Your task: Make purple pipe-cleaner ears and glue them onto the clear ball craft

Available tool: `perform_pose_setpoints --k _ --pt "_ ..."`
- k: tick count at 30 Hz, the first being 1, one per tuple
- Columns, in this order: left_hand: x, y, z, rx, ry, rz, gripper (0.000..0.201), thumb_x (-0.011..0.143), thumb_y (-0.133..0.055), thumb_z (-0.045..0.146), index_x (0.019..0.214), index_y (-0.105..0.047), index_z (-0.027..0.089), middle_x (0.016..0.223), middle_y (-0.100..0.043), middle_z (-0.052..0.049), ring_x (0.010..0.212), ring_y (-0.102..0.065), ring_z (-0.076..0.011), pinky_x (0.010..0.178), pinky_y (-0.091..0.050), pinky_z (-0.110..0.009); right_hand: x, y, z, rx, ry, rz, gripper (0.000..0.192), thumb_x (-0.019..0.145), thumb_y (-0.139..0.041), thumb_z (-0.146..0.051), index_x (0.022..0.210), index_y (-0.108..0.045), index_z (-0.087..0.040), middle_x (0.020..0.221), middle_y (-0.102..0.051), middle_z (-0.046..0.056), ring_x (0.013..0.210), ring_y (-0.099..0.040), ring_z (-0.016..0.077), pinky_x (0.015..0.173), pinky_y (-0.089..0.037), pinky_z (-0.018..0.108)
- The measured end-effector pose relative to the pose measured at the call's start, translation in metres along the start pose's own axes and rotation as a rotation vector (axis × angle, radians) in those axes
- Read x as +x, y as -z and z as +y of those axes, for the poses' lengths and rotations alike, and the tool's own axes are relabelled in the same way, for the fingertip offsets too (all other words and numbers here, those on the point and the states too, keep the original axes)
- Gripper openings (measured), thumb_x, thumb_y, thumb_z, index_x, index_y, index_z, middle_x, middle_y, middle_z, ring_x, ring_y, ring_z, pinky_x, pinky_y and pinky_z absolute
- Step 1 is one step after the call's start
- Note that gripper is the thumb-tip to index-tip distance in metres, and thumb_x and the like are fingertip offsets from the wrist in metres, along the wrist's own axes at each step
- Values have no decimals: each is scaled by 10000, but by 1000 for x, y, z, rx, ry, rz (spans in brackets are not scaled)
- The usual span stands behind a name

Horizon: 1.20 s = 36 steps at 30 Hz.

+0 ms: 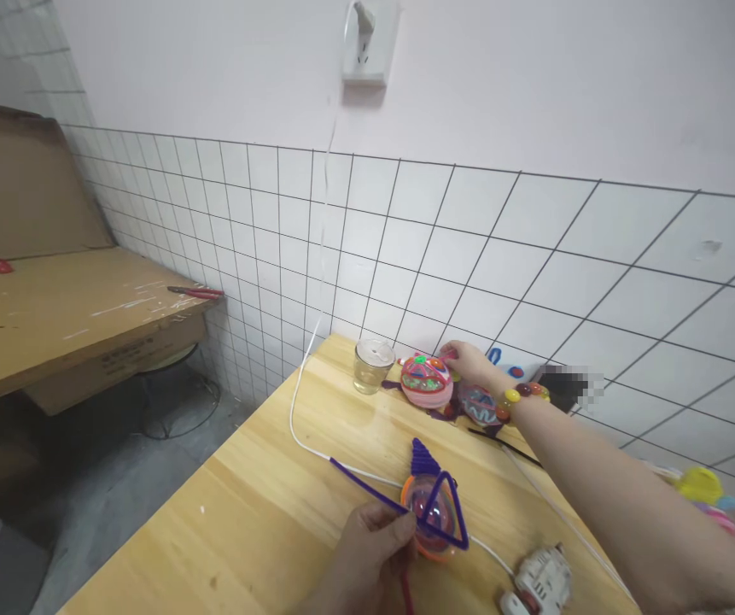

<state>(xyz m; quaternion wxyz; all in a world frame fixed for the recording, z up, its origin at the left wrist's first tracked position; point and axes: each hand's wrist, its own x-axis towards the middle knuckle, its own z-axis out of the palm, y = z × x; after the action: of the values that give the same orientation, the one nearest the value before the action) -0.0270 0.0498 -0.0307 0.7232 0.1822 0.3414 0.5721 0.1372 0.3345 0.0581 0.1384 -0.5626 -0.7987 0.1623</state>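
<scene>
My left hand (pixel 376 547) pinches a purple pipe cleaner (pixel 373 491) between thumb and fingers. Its right end is bent into a triangle in front of a clear ball with an orange rim (pixel 411 504). Behind that ball lies a purple ridged pointed piece (pixel 424 459). A red strand (pixel 407 589) hangs below the left hand. My right hand (pixel 464 360) reaches to the back of the table, fingers curled at the right side of a pink decorated ball (pixel 428 389). Whatever they grip is too small to name. Under the right wrist sits a blue-and-white decorated ball (pixel 481 406).
A glass of pale liquid (pixel 372 376) stands by the wall on the wooden table (pixel 232 512). A white cable (pixel 296 427) runs from the wall socket (pixel 370 51) across the table, near a power strip (pixel 543 581). Red-handled pliers (pixel 197 292) lie on the left table.
</scene>
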Motion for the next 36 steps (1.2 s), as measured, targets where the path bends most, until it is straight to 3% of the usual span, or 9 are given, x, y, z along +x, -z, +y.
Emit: perform_pose_setpoints --k 4,9,14,17,21,25,32,36 --pt "1 0 -2 0 5 -4 406 489 -828 478 429 -619 134 401 -532 -7 422 -400 -88 472 -223 -239 -3 -1 -7 -104 122 118 248 927 -538 -276 1158 -567 -191 1198 -583 78 967 -612 203 815 -520 402" --pt "0 -1 0 30 -26 -7 388 515 -817 477 464 -639 136 410 -548 -7 408 -405 -87 459 -224 -235 -33 -5 -18 -183 332 104 255 926 -536 -300 1156 -572 -195 1208 -581 81 1001 -600 212 853 -497 420" --pt "-4 -4 4 50 -27 -13 371 525 -821 449 493 -638 127 425 -545 2 414 -407 -80 465 -242 -227 -55 -12 -11 -247 423 64 614 752 -709 -403 1278 -507 -159 1244 -576 157 1148 -514 316 972 -407 437" --pt "-8 -6 6 32 -50 -21 358 553 -813 433 504 -631 129 437 -551 4 425 -419 -79 476 -259 -223 -56 -14 0 -275 432 49 668 740 -720 -356 1319 -455 -151 1264 -568 159 1133 -536 308 957 -424 425" --pt "-11 -9 8 37 -54 -25 373 557 -811 435 497 -614 123 442 -553 6 428 -420 -74 482 -265 -219 -51 -13 14 -322 447 48 526 824 -658 -339 1289 -476 -172 1283 -548 120 1130 -540 281 967 -406 477" --pt "-10 -8 8 49 -56 -34 381 558 -808 443 511 -611 120 448 -560 13 433 -421 -70 486 -262 -215 -42 -12 26 -374 457 96 314 916 -555 -290 1210 -534 -181 1245 -553 84 1047 -583 241 866 -485 465" --pt "-8 -8 10 18 -72 -27 367 550 -817 428 512 -616 124 450 -570 16 441 -434 -71 491 -278 -214 -39 -11 43 -432 508 179 292 918 -553 -288 1189 -546 -181 1214 -570 77 999 -603 222 827 -511 434" --pt "-8 -7 11 20 -97 -65 327 565 -814 409 561 -661 120 480 -584 15 462 -439 -73 509 -296 -218 -52 -10 47 -445 533 217 405 863 -614 -275 1238 -523 -149 1249 -566 138 1145 -533 299 939 -444 496"
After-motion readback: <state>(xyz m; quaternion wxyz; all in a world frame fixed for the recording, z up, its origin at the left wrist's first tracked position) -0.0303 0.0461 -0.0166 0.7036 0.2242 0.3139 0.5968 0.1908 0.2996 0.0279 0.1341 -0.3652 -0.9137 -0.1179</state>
